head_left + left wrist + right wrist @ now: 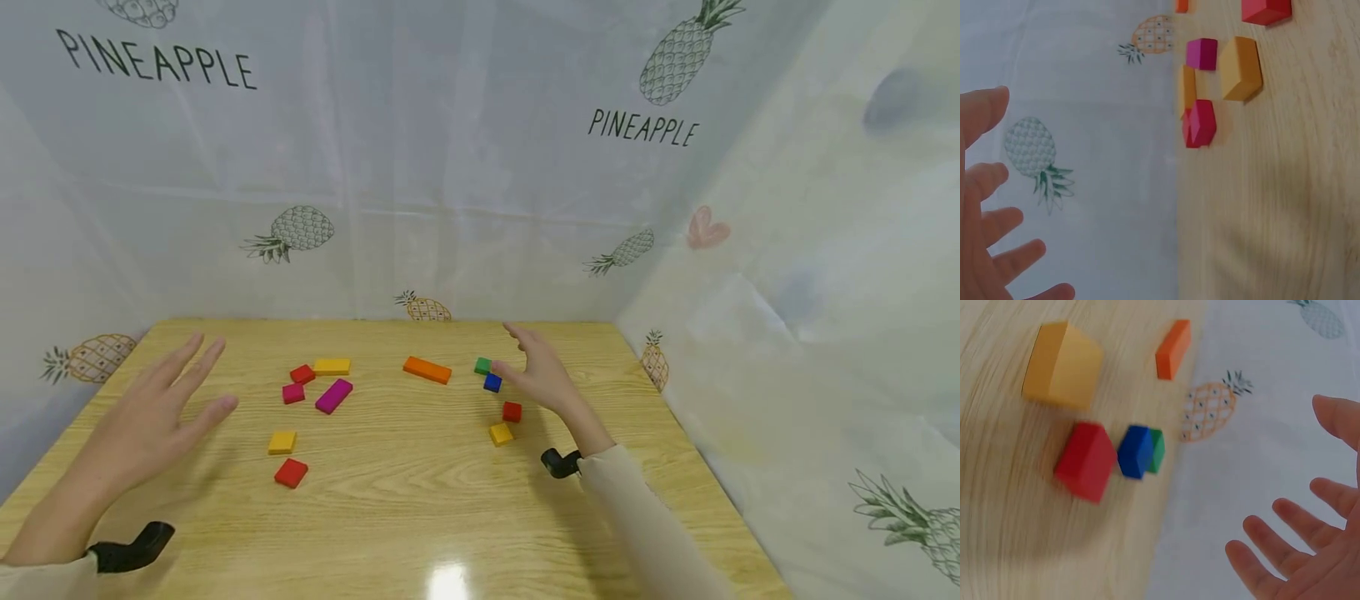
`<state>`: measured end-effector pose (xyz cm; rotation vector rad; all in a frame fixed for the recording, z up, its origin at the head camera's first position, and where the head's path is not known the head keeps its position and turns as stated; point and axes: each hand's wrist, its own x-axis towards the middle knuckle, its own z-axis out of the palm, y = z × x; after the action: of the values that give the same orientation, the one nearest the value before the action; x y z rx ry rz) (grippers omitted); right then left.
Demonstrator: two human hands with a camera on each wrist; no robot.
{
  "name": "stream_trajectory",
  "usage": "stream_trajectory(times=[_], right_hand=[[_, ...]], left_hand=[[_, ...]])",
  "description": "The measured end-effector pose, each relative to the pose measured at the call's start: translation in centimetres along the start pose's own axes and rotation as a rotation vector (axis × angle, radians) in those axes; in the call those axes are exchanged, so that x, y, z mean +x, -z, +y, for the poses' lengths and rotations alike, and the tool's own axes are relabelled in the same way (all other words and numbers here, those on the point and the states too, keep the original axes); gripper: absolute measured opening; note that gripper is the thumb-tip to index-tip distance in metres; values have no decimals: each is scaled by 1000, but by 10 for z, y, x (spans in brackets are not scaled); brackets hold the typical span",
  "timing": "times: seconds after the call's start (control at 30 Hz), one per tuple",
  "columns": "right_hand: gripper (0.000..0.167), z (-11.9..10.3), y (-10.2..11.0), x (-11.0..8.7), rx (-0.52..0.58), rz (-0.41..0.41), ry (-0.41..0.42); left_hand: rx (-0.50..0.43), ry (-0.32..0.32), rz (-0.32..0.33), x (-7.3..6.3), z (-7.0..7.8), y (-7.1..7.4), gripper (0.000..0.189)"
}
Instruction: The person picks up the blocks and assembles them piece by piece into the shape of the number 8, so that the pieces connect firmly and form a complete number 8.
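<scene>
My left hand (150, 421) hovers at the left of the table with its fingers spread and holds nothing. To its right lie a yellow block (282, 442) and a red block (291, 473). Farther back are a purple block (334, 397), a long yellow block (332, 367), a red block (303, 374) and a pink block (293, 393). My right hand (540, 371), also bare and with fingers extended, is raised over the right side. Near it are a green block (482, 365), a blue block (492, 382), a red block (512, 412) and a yellow block (501, 434).
A long orange block (427, 370) lies toward the back, between the two groups. The wooden table (405, 517) ends at a pale curtain (450, 167) printed with pineapples, which also hangs along both sides. Black wrist straps (135, 550) show at the sleeves.
</scene>
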<state>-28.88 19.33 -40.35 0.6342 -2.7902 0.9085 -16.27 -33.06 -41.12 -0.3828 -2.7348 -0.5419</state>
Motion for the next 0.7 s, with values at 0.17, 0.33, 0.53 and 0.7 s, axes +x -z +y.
stream_trajectory(times=[0.17,0.33,0.53,0.7], right_hand=[[73,-2,-16,8,50,-30,-16],[71,-2,-31,14,103,-48,-18],[70,-5,-47,21,216,-60,-44],[69,-8,-55,23,252,-64,-73]], left_hand=[[-93,8,-23,2,1,-6,85],[-132,24,-47,5,4,-11,85],[-157,31,-57,5,6,-13,84],[-177,18,-48,8,8,-19,83]])
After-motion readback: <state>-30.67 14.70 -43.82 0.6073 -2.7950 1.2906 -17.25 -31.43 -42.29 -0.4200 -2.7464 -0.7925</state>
